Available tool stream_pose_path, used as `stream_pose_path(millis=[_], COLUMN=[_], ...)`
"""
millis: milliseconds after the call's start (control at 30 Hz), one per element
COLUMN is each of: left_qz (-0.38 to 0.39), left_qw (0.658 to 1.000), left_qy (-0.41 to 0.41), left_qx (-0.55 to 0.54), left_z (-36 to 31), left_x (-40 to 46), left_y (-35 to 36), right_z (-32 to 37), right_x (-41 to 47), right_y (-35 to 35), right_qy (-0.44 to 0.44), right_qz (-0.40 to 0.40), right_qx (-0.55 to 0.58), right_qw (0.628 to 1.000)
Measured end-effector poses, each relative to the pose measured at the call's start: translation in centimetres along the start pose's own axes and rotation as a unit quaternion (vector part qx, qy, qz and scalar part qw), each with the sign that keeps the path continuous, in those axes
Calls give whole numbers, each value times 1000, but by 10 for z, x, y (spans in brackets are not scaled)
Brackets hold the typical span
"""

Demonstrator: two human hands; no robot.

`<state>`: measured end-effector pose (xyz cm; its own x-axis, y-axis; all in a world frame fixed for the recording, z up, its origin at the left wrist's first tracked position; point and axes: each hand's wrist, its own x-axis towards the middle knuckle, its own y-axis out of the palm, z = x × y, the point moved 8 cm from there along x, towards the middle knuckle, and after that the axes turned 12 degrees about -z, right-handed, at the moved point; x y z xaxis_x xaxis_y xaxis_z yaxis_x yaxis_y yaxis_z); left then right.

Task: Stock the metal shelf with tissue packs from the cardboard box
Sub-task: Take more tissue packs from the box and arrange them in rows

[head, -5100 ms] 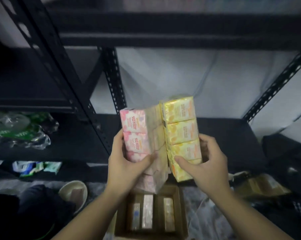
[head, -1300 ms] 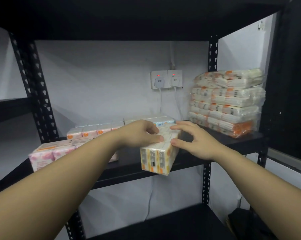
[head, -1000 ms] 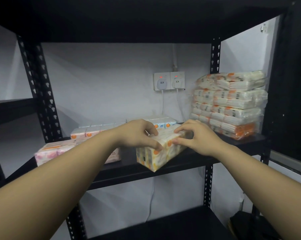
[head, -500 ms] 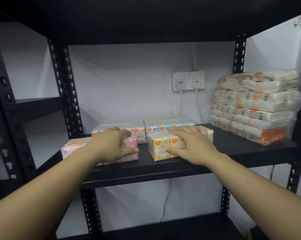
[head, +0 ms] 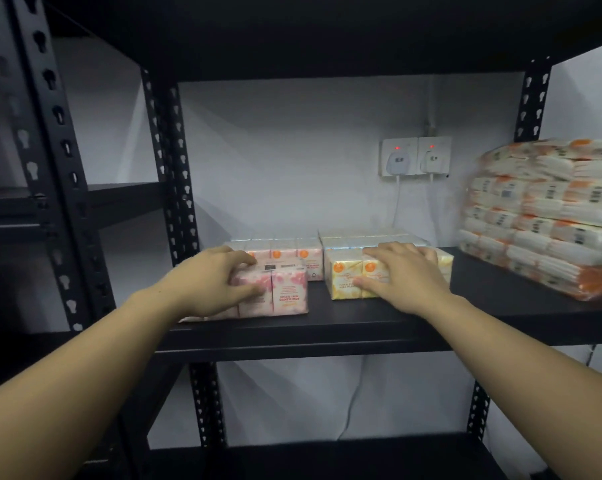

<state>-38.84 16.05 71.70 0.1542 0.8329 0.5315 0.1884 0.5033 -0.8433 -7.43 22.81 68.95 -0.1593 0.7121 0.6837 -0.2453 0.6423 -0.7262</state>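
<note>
1. Shelving of black metal (head: 327, 327) fills the frame.
2. Wrapped tissue bundles (head: 549, 216) stack at the board's right end.
3. Left hand (head: 209, 282) curls around a pink tissue pack (head: 285, 292) near the front edge.
4. Right hand (head: 400, 275) grips a yellow tissue pack (head: 344, 275) beside it, thumb on its front.

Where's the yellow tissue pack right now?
Head view: the yellow tissue pack lies on the metal shelf, centre-right, under the right hand, beside the pink tissue pack the left hand holds.
</note>
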Motion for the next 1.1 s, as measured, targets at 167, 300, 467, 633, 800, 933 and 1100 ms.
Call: stream_pose_path(millis=[167, 300, 467, 633, 800, 933, 1100], left_qz=[24, 22, -45, -41, -50, -78, -58], left_qw=[998, 997, 989, 971, 965, 959, 951], left_qy=[-50, -77, -108, -205, -209, -201, -236], left_qx=[14, -19, -95, -114, -152, -182, -190], left_z=[46, 66, 80, 91, 89, 88, 91], left_x=[-14, -25, -32, -37, -35, -32, -36], left_y=[-9, -11, -18, -16, -22, -25, -16], right_z=[36, 104, 130, 131, 125, 120, 119], right_x=[-2, -8, 7, 7, 7, 9, 4], right_y=[-20, -24, -10, 7, 8, 2, 1], right_qy=[-33, -103, 36, 155, 172, 154, 148], right_qz=[-71, 9, 39, 127, 105, 54, 52], right_qx=[55, 199, 258, 248, 279, 316, 337], right_qw=[995, 975, 965, 948, 939, 934, 928])
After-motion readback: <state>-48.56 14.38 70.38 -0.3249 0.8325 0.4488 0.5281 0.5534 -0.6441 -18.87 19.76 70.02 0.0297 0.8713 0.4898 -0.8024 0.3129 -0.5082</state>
